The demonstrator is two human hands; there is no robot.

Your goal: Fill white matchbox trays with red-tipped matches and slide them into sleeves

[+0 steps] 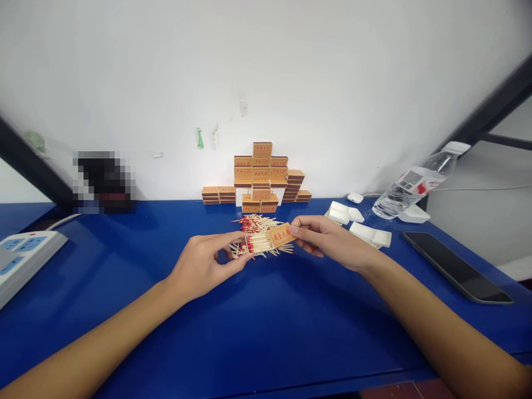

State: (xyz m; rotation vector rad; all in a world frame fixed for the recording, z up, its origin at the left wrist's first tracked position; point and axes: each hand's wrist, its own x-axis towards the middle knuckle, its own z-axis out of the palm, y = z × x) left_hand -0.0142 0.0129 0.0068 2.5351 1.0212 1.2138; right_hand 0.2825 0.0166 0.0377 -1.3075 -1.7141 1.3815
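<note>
Both my hands hold one matchbox above the blue table [266,332]. My left hand [203,266] pinches the inner tray [258,243], which is full of red-tipped matches and half slid out. My right hand [328,239] grips the orange outer sleeve [281,235] at its right end. Just behind and under the box lies a loose pile of matches [256,224]. Further back, against the white wall, stands a stack of orange matchboxes [261,177].
Empty white inner trays [357,224] lie to the right of my right hand. A water bottle [415,185] leans at the far right, with a black phone [455,266] near the table's right edge. A white power strip [20,257] sits at the left edge.
</note>
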